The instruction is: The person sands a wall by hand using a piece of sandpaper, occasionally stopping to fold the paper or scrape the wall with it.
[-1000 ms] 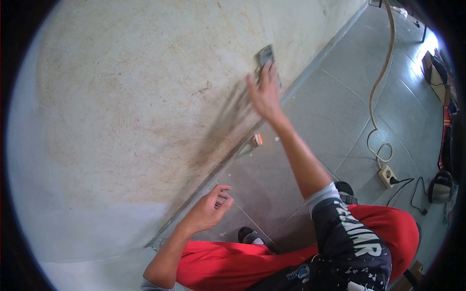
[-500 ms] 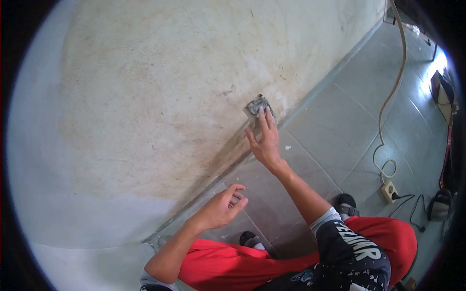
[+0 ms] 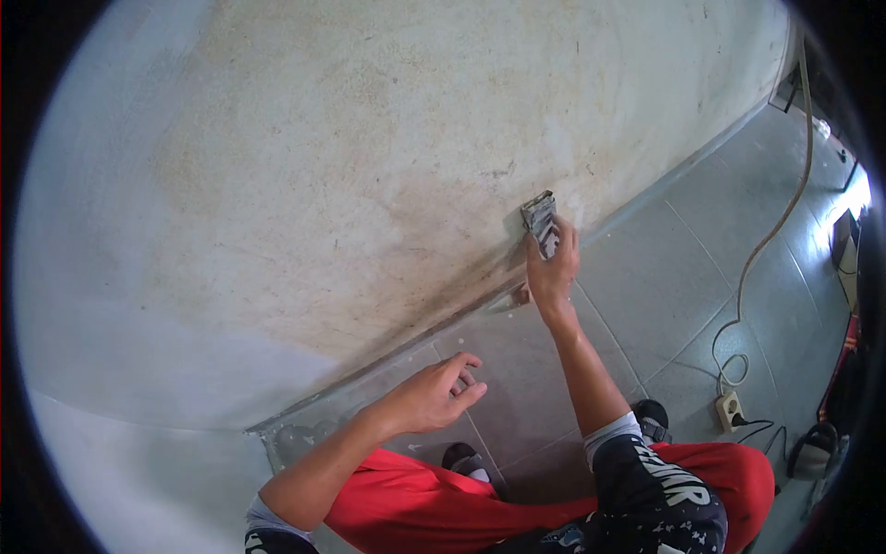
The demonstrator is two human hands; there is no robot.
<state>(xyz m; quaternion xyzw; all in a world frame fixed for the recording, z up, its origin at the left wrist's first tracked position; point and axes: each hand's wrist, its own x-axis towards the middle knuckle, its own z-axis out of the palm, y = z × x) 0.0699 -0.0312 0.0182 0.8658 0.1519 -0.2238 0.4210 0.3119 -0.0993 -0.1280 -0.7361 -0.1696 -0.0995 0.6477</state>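
Wall (image 3: 323,166): pale and stained brown, it fills most of what we see and meets the tiled floor (image 3: 664,277) in a slanting line.
Right hand (image 3: 552,272): our arm is stretched out to the lowest part of the wall, just above its foot.
Right grip: the fingers are clamped on the grey block and press it flat against the wall.
Grey block (image 3: 541,220): small and rectangular, it touches the wall low down, and its upper end shows above our fingertips.
Left hand (image 3: 432,395): it hangs over the floor, near the foot of the wall and well apart from the block.
Left grip: the fingers are loosely curled and apart, with nothing in them.
Cable (image 3: 784,222): pale, it lies on the floor away from the wall and runs toward a socket strip (image 3: 729,408).
Red trousers (image 3: 415,508): we see them farthest from the wall.
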